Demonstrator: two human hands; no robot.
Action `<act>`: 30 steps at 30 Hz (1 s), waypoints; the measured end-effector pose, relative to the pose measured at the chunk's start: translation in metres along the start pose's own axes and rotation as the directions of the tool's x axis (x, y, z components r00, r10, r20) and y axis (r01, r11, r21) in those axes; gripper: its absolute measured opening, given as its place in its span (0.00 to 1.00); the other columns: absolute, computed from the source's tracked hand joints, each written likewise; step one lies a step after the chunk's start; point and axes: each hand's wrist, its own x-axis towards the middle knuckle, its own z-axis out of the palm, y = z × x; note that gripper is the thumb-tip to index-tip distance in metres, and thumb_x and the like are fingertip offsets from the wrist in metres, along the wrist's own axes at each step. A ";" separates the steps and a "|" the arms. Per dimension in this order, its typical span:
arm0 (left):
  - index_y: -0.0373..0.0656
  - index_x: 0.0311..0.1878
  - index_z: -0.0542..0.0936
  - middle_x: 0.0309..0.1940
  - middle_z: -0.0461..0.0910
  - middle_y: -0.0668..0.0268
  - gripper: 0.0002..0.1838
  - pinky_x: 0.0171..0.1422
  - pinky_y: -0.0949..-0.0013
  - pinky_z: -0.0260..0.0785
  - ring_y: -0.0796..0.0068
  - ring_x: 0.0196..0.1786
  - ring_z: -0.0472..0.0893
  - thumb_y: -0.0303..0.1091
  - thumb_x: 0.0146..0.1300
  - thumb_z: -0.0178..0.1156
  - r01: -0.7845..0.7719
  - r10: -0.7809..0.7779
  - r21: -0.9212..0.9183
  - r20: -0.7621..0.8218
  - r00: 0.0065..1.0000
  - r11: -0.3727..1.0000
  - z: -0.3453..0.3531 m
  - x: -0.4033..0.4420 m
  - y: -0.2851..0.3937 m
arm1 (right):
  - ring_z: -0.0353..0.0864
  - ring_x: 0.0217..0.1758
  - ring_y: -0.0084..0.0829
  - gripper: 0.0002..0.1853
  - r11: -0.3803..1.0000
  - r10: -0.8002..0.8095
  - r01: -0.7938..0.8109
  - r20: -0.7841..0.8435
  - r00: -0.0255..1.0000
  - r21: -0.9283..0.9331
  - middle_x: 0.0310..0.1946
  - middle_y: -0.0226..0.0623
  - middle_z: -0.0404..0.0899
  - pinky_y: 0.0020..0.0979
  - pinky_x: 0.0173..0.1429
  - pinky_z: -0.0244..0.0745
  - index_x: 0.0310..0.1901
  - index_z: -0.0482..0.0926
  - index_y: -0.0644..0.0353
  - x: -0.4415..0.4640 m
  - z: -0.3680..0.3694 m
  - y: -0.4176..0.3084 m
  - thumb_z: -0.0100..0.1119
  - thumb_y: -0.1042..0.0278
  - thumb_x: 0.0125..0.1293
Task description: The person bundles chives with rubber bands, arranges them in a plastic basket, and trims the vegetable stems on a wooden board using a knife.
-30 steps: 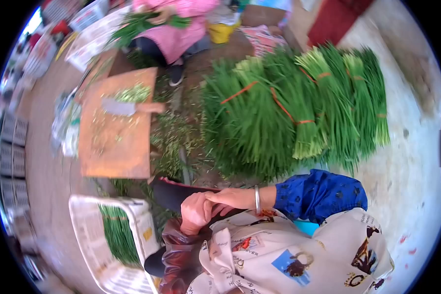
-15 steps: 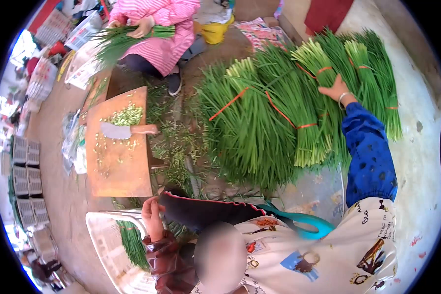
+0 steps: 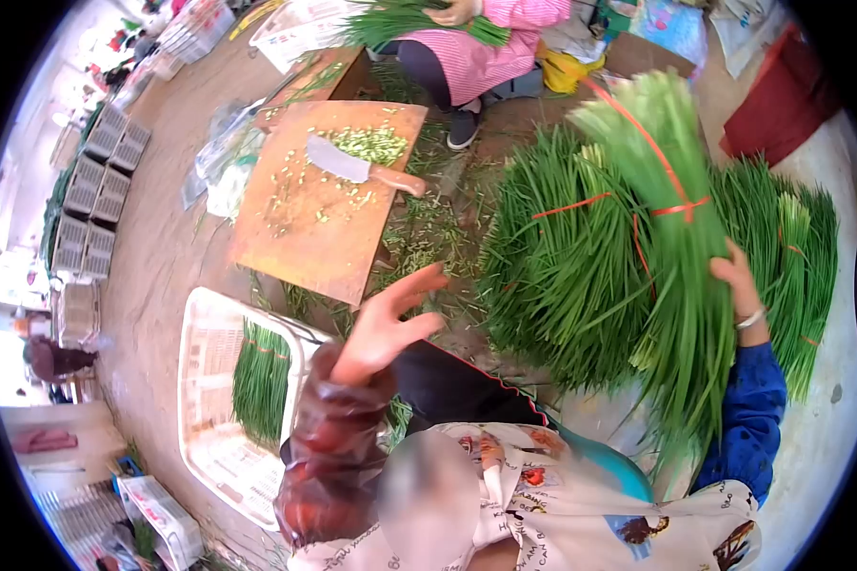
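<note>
My right hand (image 3: 739, 284), with a bracelet at the wrist, is closed on the side of a large bundle of garlic chives (image 3: 674, 171). Orange ties run around the bundle, its pale cut ends point up and away, and its green leaves hang toward me. Behind it lies a heap of tied chive bundles (image 3: 562, 257), with another bundle (image 3: 798, 257) to its right. Held in the air over my knee, my left hand (image 3: 390, 325) has its fingers apart and nothing in it. Below it to the left, a white plastic basket (image 3: 192, 381) contains tied chives (image 3: 260, 385).
A cleaver (image 3: 352, 167) rests on a wooden board (image 3: 305, 243) among chopped pale stem pieces. Trimmings (image 3: 428, 233) litter the floor beside it. Across from me a person in a pink striped smock (image 3: 457, 67) holds chives. Stacked grey crates (image 3: 86, 190) stand far left.
My right hand has lifted a chive bundle off the heap and brought it nearer. My left hand has risen from the basket rim and spread its fingers. The view has turned left.
</note>
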 end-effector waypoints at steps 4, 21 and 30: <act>0.35 0.62 0.56 0.62 0.57 0.57 0.48 0.68 0.61 0.40 0.65 0.65 0.55 0.57 0.45 0.62 -0.195 0.226 -0.185 0.166 0.960 0.963 0.021 0.036 0.000 | 0.72 0.44 0.25 0.33 0.994 0.047 -0.095 0.596 0.802 0.050 0.45 0.35 0.73 0.26 0.50 0.67 0.55 0.64 0.68 0.041 0.125 0.001 0.58 0.65 0.45; 0.35 0.52 0.64 0.41 0.71 0.57 0.35 0.48 0.68 0.67 0.67 0.43 0.73 0.26 0.37 0.68 0.026 0.574 0.619 -0.742 0.346 0.785 -0.180 -0.070 0.080 | 0.75 0.46 0.35 0.16 0.820 -0.244 0.471 0.547 0.801 -0.325 0.40 0.49 0.75 0.31 0.48 0.70 0.43 0.73 0.65 0.181 0.354 0.016 0.54 0.68 0.53; 0.37 0.57 0.59 0.48 0.67 0.51 0.45 0.58 0.60 0.59 0.56 0.53 0.67 0.31 0.31 0.71 0.263 0.338 0.580 -0.724 0.601 0.771 -0.200 -0.045 0.031 | 0.72 0.50 0.43 0.26 0.642 -0.618 0.762 0.532 0.579 -0.082 0.45 0.50 0.71 0.34 0.55 0.66 0.53 0.63 0.67 0.125 0.462 -0.013 0.55 0.73 0.49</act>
